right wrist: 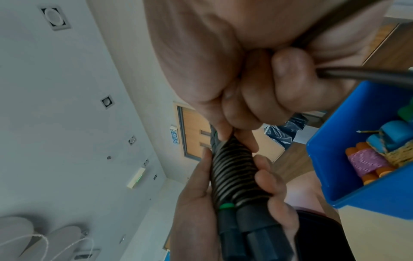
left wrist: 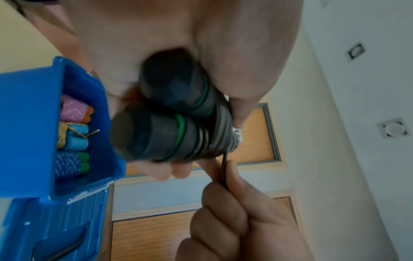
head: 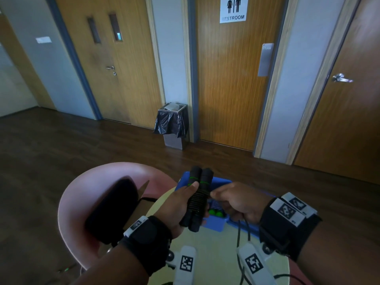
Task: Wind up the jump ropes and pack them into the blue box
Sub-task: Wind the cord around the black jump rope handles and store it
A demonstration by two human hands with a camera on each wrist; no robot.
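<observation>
Black jump rope, part wound, held above the blue box.

Head view: paired black handles are grasped by the left hand, thumb laid along them, directly over the blue box; the cord is pinched by the right hand, just right of the box's middle, and is seen trailing down to the counter on which the box stands. A pink chair is placed left of the box.
Left wrist view: the handles, ringed in green and wrapped in coils, are clasped right of the box; wound ropes are stored inside it. The cord is gripped in curled right fingers.
Right wrist view: the cord is clenched in the right hand; coiled handles are held left of the box.
</observation>
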